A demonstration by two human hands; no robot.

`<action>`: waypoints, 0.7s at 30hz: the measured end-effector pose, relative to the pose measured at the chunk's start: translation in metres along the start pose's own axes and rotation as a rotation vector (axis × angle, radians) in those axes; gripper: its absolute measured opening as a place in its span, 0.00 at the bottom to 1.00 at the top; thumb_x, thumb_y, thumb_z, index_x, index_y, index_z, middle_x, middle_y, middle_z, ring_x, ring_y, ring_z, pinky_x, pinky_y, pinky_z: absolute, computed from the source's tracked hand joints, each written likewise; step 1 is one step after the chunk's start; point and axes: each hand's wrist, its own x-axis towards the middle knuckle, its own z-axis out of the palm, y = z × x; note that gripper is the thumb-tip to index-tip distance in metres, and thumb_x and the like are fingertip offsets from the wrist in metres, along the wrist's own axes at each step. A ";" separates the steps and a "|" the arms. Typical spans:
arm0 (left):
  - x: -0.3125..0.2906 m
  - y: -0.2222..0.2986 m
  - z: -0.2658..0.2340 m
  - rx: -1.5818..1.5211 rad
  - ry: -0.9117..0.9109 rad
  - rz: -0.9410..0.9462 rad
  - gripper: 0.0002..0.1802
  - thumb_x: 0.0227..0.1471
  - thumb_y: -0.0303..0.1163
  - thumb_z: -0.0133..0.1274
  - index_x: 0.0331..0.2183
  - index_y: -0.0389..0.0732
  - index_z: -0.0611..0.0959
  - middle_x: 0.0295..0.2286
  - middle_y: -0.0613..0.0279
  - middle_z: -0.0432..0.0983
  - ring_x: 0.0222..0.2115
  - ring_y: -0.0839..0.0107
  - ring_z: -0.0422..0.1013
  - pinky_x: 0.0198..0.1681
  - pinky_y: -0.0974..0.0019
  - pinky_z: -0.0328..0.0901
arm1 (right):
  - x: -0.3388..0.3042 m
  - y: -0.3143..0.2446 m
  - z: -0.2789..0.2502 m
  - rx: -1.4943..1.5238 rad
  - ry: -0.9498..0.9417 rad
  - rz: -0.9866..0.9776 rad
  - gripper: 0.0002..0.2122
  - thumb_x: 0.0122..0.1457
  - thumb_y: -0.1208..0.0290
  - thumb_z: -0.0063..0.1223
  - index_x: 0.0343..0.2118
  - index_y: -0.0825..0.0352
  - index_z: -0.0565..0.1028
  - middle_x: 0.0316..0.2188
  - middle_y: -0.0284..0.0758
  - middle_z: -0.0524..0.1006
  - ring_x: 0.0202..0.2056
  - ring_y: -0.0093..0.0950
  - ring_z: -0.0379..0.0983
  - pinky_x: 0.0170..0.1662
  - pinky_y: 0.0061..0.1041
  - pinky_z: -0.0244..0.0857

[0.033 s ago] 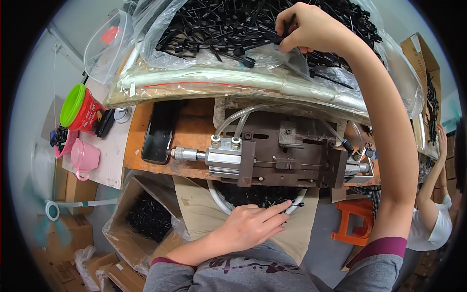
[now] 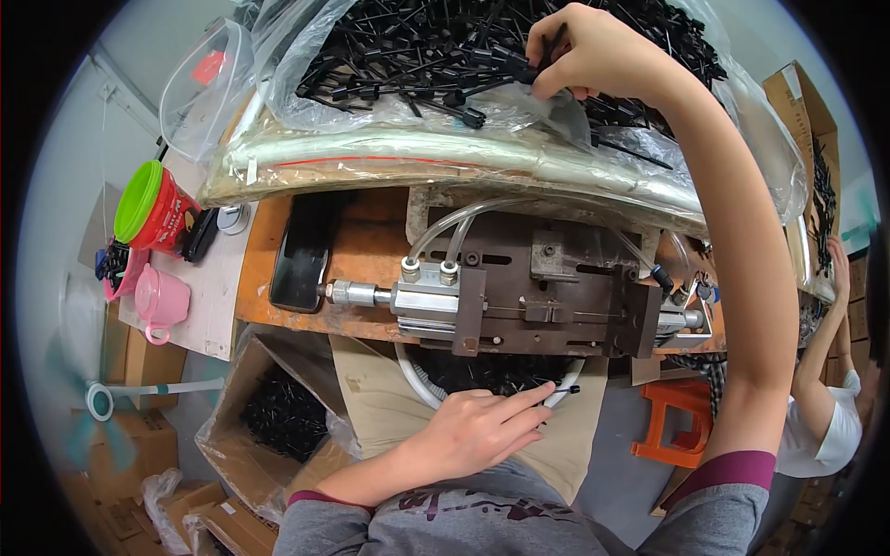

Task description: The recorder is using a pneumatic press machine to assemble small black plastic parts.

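Observation:
My right hand (image 2: 589,57) reaches to the back, its thumb and fingers pinched on a black plastic rod (image 2: 553,44) above a heap of similar black rods with thick ribbed ends (image 2: 417,56). My left hand (image 2: 482,431) is low in front of me, over my lap. At its fingertips is another slim black rod with a thick end (image 2: 574,390), which pokes out past the index finger. Beneath it, a white-rimmed container (image 2: 414,382) holds more black parts. Between my hands stands a metal clamping fixture (image 2: 547,310) with an air cylinder (image 2: 426,306).
Clear plastic sheeting (image 2: 371,148) lines the heap's tray. A phone (image 2: 301,264) lies left of the fixture, beside a pink cup (image 2: 162,295) and a red tub with green rim (image 2: 153,208). A carton of black parts (image 2: 222,426) stands lower left. An orange stool (image 2: 669,426) and another person (image 2: 825,426) are right.

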 end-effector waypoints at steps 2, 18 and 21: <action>0.000 -0.001 0.002 0.002 0.003 0.008 0.17 0.44 0.36 0.63 0.38 0.43 0.83 0.46 0.64 0.77 0.17 0.73 0.70 0.20 0.74 0.66 | 0.003 0.001 0.002 0.068 0.082 0.100 0.11 0.43 0.76 0.62 0.30 0.75 0.77 0.17 0.35 0.75 0.19 0.23 0.69 0.26 0.24 0.64; 0.003 0.000 0.003 -0.017 0.011 0.023 0.23 0.44 0.38 0.63 0.45 0.45 0.82 0.43 0.65 0.79 0.17 0.74 0.70 0.21 0.75 0.66 | -0.019 0.051 -0.023 0.848 0.430 0.025 0.05 0.49 0.82 0.59 0.29 0.71 0.76 0.20 0.27 0.71 0.18 0.15 0.64 0.20 0.13 0.53; 0.003 0.000 0.004 -0.029 0.017 0.034 0.23 0.44 0.37 0.64 0.44 0.45 0.82 0.42 0.64 0.80 0.18 0.74 0.71 0.22 0.75 0.66 | -0.025 0.057 -0.027 0.875 0.459 0.027 0.08 0.50 0.80 0.60 0.34 0.73 0.76 0.21 0.27 0.73 0.20 0.14 0.66 0.20 0.11 0.56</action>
